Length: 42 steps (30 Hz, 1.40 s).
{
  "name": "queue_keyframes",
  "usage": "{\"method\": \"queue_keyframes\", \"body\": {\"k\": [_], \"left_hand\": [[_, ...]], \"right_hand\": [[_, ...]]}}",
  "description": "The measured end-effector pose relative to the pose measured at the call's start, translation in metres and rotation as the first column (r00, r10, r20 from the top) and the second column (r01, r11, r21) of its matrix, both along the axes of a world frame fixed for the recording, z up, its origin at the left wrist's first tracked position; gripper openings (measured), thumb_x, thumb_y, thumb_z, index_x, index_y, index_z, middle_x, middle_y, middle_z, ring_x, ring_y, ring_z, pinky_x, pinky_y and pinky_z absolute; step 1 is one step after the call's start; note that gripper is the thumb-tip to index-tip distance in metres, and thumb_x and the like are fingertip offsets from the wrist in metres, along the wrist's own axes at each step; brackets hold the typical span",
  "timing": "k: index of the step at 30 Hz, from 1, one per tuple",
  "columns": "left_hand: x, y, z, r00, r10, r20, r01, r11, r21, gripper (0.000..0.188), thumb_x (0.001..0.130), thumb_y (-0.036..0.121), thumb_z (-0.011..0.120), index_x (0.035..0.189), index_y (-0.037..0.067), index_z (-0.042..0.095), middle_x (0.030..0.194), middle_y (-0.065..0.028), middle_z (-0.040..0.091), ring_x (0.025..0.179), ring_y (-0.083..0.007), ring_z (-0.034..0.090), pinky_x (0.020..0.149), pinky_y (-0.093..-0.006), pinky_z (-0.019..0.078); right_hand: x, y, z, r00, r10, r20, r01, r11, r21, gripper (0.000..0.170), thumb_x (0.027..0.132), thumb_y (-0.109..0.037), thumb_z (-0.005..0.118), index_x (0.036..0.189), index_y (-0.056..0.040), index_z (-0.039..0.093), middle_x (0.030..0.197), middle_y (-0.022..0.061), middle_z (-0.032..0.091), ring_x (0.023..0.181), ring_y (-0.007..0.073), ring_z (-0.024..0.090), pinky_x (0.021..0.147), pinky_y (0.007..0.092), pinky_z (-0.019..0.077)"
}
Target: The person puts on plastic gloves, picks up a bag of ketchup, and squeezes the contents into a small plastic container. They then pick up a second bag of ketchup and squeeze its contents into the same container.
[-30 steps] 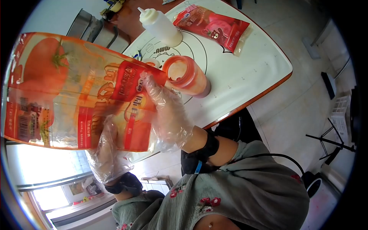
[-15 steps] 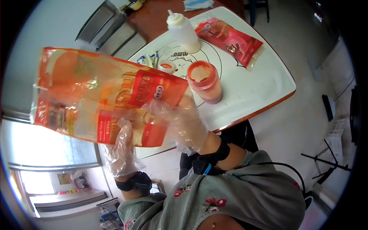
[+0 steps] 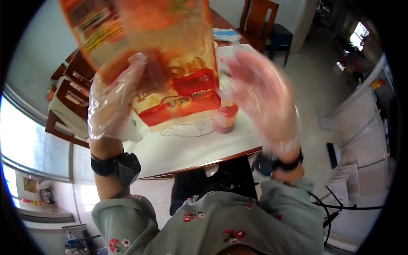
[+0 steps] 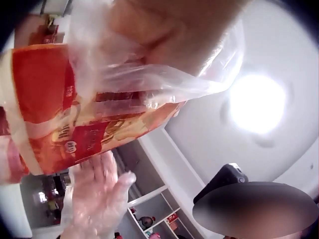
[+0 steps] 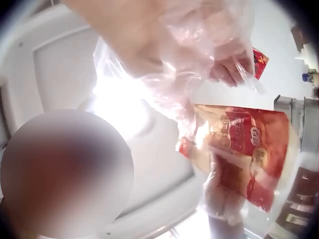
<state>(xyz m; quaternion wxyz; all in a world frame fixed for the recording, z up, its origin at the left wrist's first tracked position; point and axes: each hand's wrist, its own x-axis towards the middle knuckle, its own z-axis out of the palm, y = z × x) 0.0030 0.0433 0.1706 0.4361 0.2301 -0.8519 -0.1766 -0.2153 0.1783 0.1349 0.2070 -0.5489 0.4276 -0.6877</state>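
Note:
My left hand (image 3: 112, 106), in a clear plastic glove, grips the side of a large red-and-orange printed plastic pouch (image 3: 187, 87). The pouch is raised over the table and smeared orange inside. To its right, my gloved right hand (image 3: 270, 100) is lifted and blurred by motion. The left wrist view shows that right hand (image 4: 99, 199) with its fingers extended, beside the pouch (image 4: 45, 94). A squeeze bottle of red sauce (image 3: 225, 121) stands on the table below, partly hidden by the pouch.
The white tabletop (image 3: 182, 155) has a printed line drawing and a brown edge. A folded blue-and-white cloth (image 3: 226, 35) lies at the back. Wooden chairs (image 3: 70, 106) stand to the left, and another chair (image 3: 257, 21) is behind the table.
The pouch has swung from lying sideways to a more upright pose, higher up. My right hand has come off it and moved to the right. The head view has turned too.

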Motion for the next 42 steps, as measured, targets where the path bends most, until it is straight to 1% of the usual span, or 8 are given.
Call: {"method": "queue_keyframes", "body": {"k": [3,5,9,14,20,30,35,42], "left_hand": [[-0.035,0.002,0.005,0.975,-0.162,-0.151,0.194,0.954,0.228,0.028,0.091,0.013,0.059,0.111,-0.006,0.056,0.096,-0.0129,0.065,0.087,-0.0223,0.065,0.075,-0.0307,0.0554],[-0.053,0.002,0.008,0.913,-0.196,-0.356,0.336,0.858,0.388,0.029,0.091,0.013,0.06,0.112,-0.005,0.056,0.097,-0.0122,0.065,0.089,-0.0206,0.065,0.078,-0.0285,0.0543],[-0.058,-0.005,0.022,0.857,-0.423,-0.295,0.515,0.723,0.46,0.032,0.088,0.016,0.064,0.115,-0.001,0.057,0.102,-0.009,0.063,0.094,-0.0147,0.062,0.082,-0.0255,0.0507],[-0.083,-0.021,0.024,0.925,-0.282,-0.255,0.379,0.653,0.656,0.031,0.09,0.021,0.061,0.114,0.002,0.056,0.099,-0.0065,0.062,0.088,-0.0116,0.061,0.078,-0.0257,0.0508],[-0.108,-0.012,0.01,0.722,-0.186,-0.666,0.649,0.513,0.561,0.033,0.092,0.022,0.059,0.118,0.002,0.054,0.104,-0.0064,0.062,0.091,-0.0149,0.061,0.077,-0.0288,0.053],[-0.114,-0.012,0.01,0.701,-0.162,-0.695,0.643,0.565,0.517,0.037,0.091,0.019,0.06,0.122,0.002,0.053,0.109,-0.0065,0.061,0.096,-0.0146,0.06,0.079,-0.0285,0.0524],[-0.119,-0.006,0.009,0.697,-0.087,-0.712,0.619,0.573,0.537,0.039,0.09,0.02,0.062,0.122,0.002,0.053,0.109,-0.0056,0.061,0.094,-0.0134,0.06,0.077,-0.0265,0.0518],[-0.116,0.003,0.014,0.731,-0.206,-0.65,0.626,0.58,0.521,0.036,0.088,0.022,0.064,0.118,0.003,0.055,0.101,-0.0025,0.062,0.089,-0.0102,0.06,0.075,-0.025,0.0518]], "right_hand": [[-0.024,-0.028,0.047,0.958,0.285,-0.024,-0.268,0.924,0.274,0.038,0.083,-0.023,0.072,0.109,0.0029,0.062,0.099,0.0086,0.068,0.09,0.0121,0.061,0.086,0.0261,0.0473],[-0.03,-0.037,0.056,0.955,0.293,-0.043,-0.276,0.933,0.232,0.028,0.086,-0.022,0.068,0.103,0.0001,0.066,0.095,0.0053,0.068,0.085,0.0105,0.061,0.079,0.0248,0.048],[-0.041,-0.051,0.048,0.959,0.212,-0.189,-0.167,0.959,0.231,0.024,0.088,-0.022,0.065,0.101,-0.0022,0.067,0.092,0.0031,0.069,0.079,0.0087,0.06,0.072,0.0236,0.0485],[-0.038,-0.061,0.034,0.953,0.157,-0.26,-0.112,0.977,0.179,0.021,0.09,-0.018,0.062,0.102,-0.0012,0.065,0.09,0.0035,0.069,0.077,0.0087,0.059,0.07,0.0239,0.0476],[-0.041,-0.058,0.038,0.918,0.08,-0.389,-0.008,0.983,0.181,0.02,0.088,-0.014,0.063,0.103,0.0002,0.063,0.091,0.0037,0.069,0.077,0.0094,0.061,0.071,0.0249,0.0486],[-0.046,-0.047,0.015,0.922,0.134,-0.364,-0.004,0.941,0.337,0.021,0.088,-0.016,0.062,0.095,0.0029,0.066,0.084,0.0086,0.07,0.071,0.0111,0.063,0.062,0.0252,0.0505],[-0.057,-0.046,0.005,0.686,0.048,-0.726,0.075,0.988,0.137,0.017,0.087,-0.01,0.063,0.097,0.0031,0.066,0.084,0.008,0.069,0.074,0.0125,0.063,0.065,0.0251,0.0517],[-0.064,-0.053,-0.028,0.812,0.003,-0.584,0.012,1.0,0.021,0.016,0.082,-0.016,0.065,0.091,-0.0033,0.069,0.074,0.0116,0.066,0.067,0.0238,0.063,0.062,0.0307,0.0486]]}}
